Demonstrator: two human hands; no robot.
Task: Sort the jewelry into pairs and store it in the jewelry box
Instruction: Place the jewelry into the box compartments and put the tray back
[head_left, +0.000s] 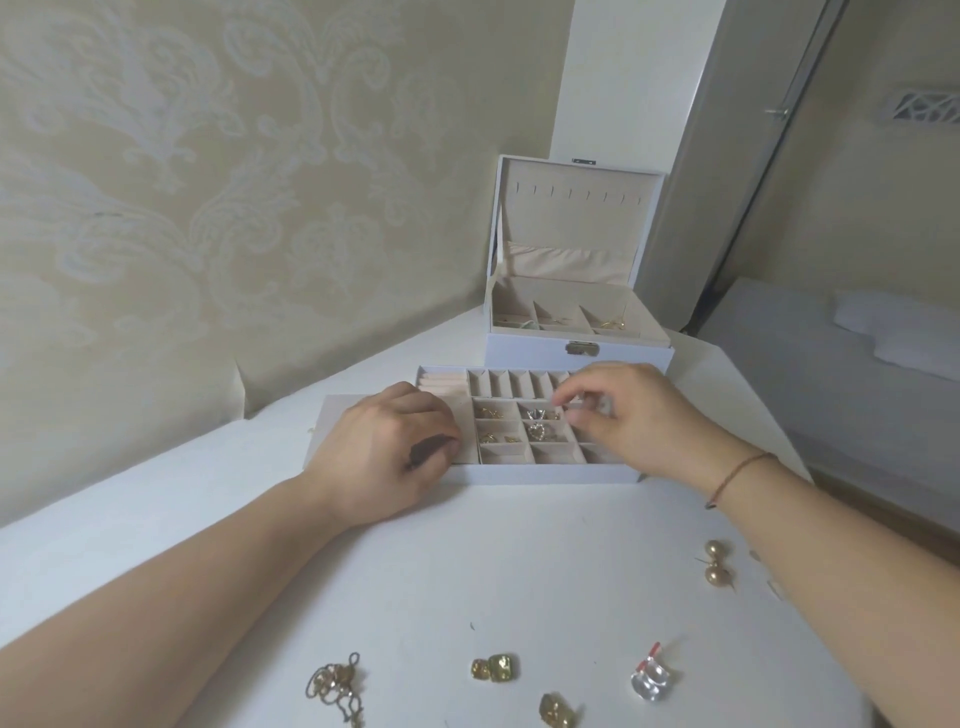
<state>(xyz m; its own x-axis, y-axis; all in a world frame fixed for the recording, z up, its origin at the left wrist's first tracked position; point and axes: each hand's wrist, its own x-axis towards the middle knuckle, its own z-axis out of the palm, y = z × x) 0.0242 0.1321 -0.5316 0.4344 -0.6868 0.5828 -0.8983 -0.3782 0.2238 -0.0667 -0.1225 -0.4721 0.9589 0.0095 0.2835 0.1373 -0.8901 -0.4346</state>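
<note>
A white jewelry tray (540, 474) with beige compartments lies on the table in front of the open jewelry box (576, 349). Gold earrings (489, 414) and heart-shaped pieces (538, 429) sit in its middle cells. My left hand (384, 457) rests on the tray's left end with fingers curled; whether it holds something is unclear. My right hand (631, 415) hovers over the tray's right cells, its fingertips pinched together, whatever is between them too small to see. Loose on the near table lie two gold ball studs (718, 562), yellow-green stone earrings (494, 666), a clear pair (650, 678) and a chain piece (335, 686).
Another gold earring (555, 710) lies at the bottom edge. The box's raised lid (571, 218) leans toward the wall corner. A patterned wall runs along the left, and a mirrored door (779, 156) stands on the right. The table edge drops off at the right.
</note>
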